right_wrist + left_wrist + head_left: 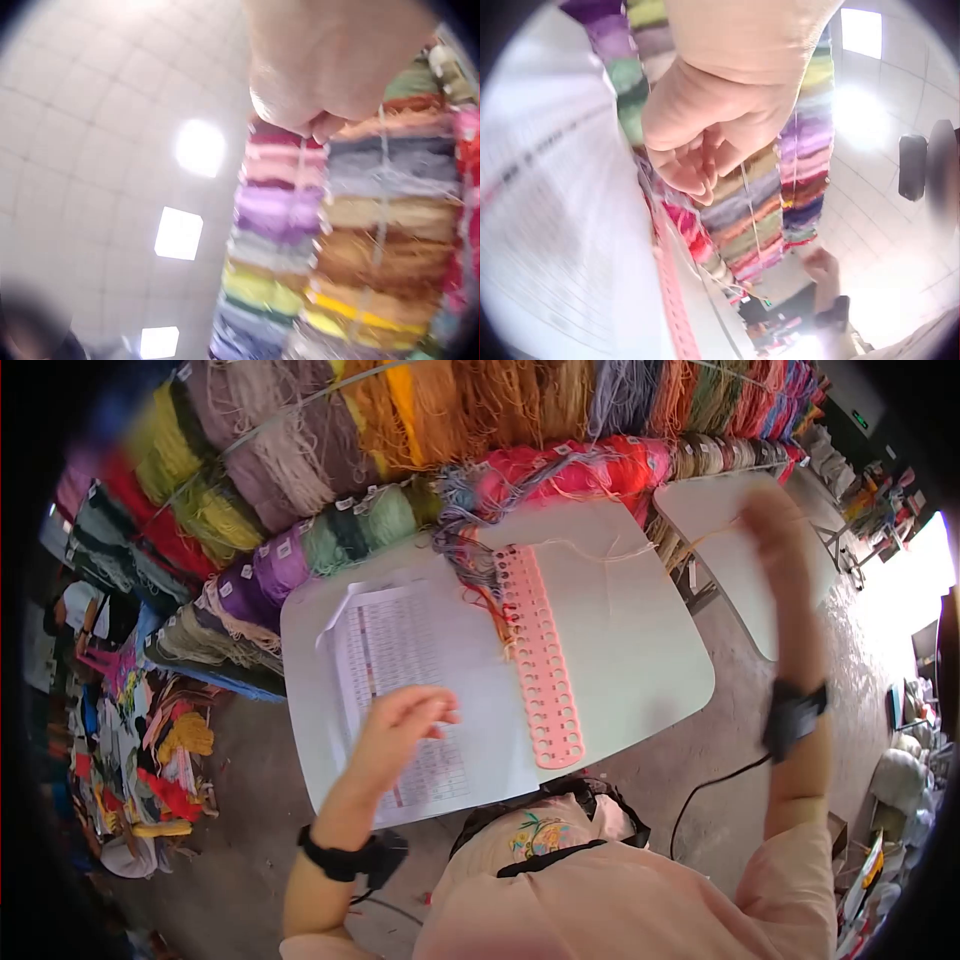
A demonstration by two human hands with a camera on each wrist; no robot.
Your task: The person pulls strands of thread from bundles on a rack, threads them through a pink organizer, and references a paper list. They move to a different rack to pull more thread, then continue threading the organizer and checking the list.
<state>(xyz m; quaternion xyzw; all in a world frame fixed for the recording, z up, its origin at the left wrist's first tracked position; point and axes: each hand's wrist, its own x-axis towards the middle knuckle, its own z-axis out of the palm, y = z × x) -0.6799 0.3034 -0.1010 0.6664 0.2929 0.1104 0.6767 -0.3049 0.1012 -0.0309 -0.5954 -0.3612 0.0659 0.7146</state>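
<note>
A pink perforated card (545,660) lies on the white table, with strands of grey, red and orange thread at its upper left edge. My left hand (400,730) hovers over the printed sheets (430,650) left of the card, fingers loosely curled; the left wrist view shows nothing held in the hand (705,135). Raised at the right, my right hand (780,535) is blurred and pinches a thin pale thread (712,534) that trails toward the card. In the right wrist view the fingers of my right hand (322,82) are curled and their tips mostly hidden.
Bundles of coloured yarn (440,410) hang behind the table, with more skeins (350,535) along its back edge. A second white table (740,580) stands at the right. Piled yarn (170,760) lies at the far left. A black cable (700,785) hangs from the right wrist camera.
</note>
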